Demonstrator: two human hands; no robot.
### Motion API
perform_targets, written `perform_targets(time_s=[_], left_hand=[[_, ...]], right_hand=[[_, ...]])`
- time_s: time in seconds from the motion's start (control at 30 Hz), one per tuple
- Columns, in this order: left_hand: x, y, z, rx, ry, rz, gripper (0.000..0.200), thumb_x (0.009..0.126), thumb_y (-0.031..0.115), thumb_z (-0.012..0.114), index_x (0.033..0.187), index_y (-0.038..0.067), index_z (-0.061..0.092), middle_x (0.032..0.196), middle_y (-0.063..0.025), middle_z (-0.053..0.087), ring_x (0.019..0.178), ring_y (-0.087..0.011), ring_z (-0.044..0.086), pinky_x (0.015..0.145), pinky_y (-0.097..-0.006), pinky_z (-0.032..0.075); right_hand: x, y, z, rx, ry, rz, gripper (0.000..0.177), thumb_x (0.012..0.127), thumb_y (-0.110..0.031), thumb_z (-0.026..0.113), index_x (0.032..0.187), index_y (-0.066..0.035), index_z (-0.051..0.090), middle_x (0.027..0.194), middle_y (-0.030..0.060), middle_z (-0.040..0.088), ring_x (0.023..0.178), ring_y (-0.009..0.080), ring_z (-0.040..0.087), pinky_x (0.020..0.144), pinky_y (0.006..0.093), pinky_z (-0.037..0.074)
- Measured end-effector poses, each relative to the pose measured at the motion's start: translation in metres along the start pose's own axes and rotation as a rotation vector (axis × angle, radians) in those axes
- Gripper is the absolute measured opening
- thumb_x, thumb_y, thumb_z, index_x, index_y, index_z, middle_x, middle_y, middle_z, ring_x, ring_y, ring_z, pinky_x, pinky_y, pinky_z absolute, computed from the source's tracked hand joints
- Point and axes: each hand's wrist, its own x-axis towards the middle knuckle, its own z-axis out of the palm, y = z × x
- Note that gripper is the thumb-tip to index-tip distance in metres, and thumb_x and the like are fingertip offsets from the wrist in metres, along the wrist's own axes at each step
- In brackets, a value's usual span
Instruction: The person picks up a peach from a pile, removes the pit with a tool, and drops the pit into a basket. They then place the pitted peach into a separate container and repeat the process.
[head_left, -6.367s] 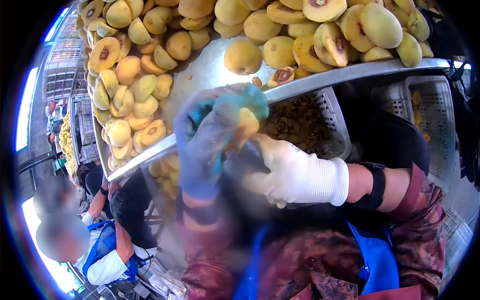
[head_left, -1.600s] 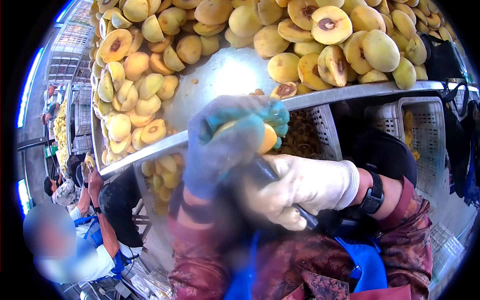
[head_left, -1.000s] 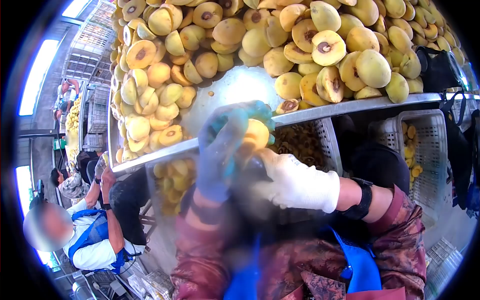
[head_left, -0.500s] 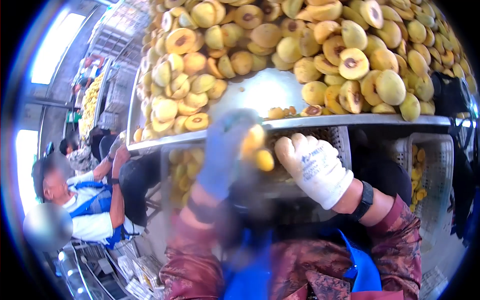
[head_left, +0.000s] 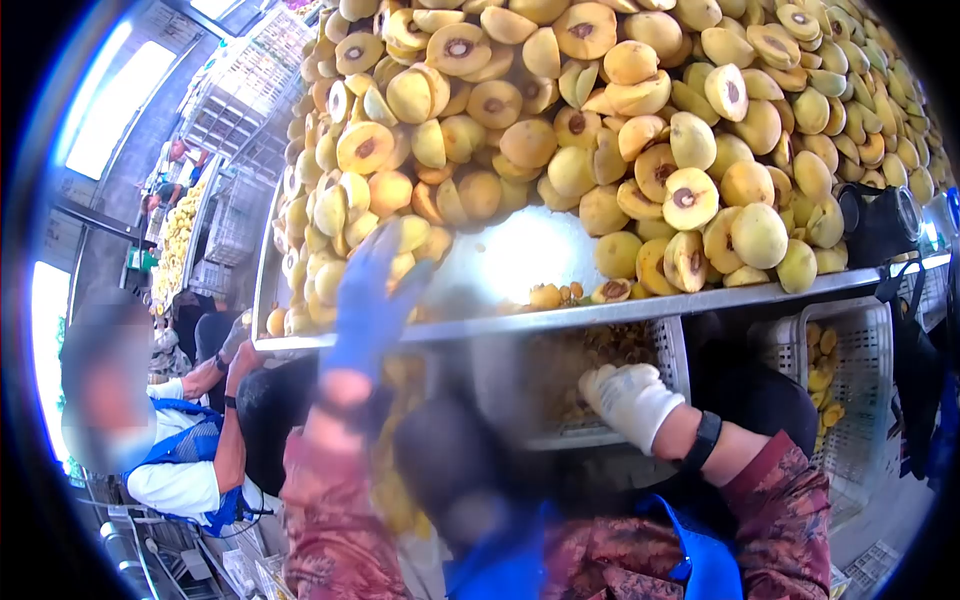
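My left hand, in a blue glove, reaches over the table's front edge with its fingers spread. Its fingertips are right at the halved yellow peaches heaped on the metal table. My right hand, in a white glove, is closed just below that edge; I cannot tell what its curled fingers hold. Beside it, under the table, a plastic crate contains brown pits and scraps. Yellow fruit pieces show below my left hand, partly covered by my arm.
On the right stands a white crate with yellow pieces, near a black object at the table edge. A co-worker in a blue apron sits to the left. A dark blurred shape covers the lower middle.
My left hand has moved left and up from beside my right hand to the heap; the yellow pieces at it are gone from it. My right hand sits slightly lower, still closed.
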Motion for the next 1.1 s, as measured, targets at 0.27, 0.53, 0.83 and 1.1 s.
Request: perform_targets(time_s=[0.27,0.53,0.83,1.1], left_hand=[[0.123,0.017,0.103,0.684,-0.535,0.151,0.068,0.073,0.036,0.073,0.127,0.005,0.047,0.119,-0.0149,0.055,0.111,-0.0309,0.052,0.091,-0.0419,0.046],[0.074,0.039,0.062,0.309,-0.632,0.127,0.068,0.07,0.032,0.074,0.129,0.008,0.05,0.125,-0.0136,0.055,0.11,-0.031,0.055,0.092,-0.0413,0.046],[-0.031,0.068,0.047,-1.705,-0.038,-0.515,0.058,0.085,0.023,0.064,0.134,-0.001,0.045,0.128,-0.0136,0.053,0.111,-0.0266,0.057,0.094,-0.0412,0.049],[-0.037,0.117,0.06,-1.915,0.066,-0.567,0.053,0.1,0.042,0.04,0.126,-0.003,0.053,0.116,-0.0123,0.06,0.104,-0.0222,0.059,0.093,-0.0368,0.049]], right_hand=[[0.006,0.005,-0.016,0.162,0.062,-0.043,0.008,0.082,-0.014,0.056,0.088,-0.01,0.056,0.073,0.0052,0.059,0.061,0.0198,0.065,0.044,0.0334,0.047],[-0.001,0.01,-0.059,0.419,0.006,-0.015,0.016,0.084,-0.017,0.058,0.094,-0.008,0.05,0.078,0.0116,0.06,0.068,0.0253,0.066,0.049,0.0374,0.047],[0.023,0.011,-0.07,1.157,0.354,0.131,0.035,0.083,-0.024,0.064,0.105,0.0,0.05,0.092,0.027,0.06,0.089,0.0449,0.058,0.075,0.0485,0.047],[0.033,0.009,-0.06,1.073,0.495,0.22,0.037,0.084,-0.022,0.063,0.11,-0.001,0.049,0.088,0.0248,0.06,0.087,0.0444,0.059,0.073,0.0486,0.047]])
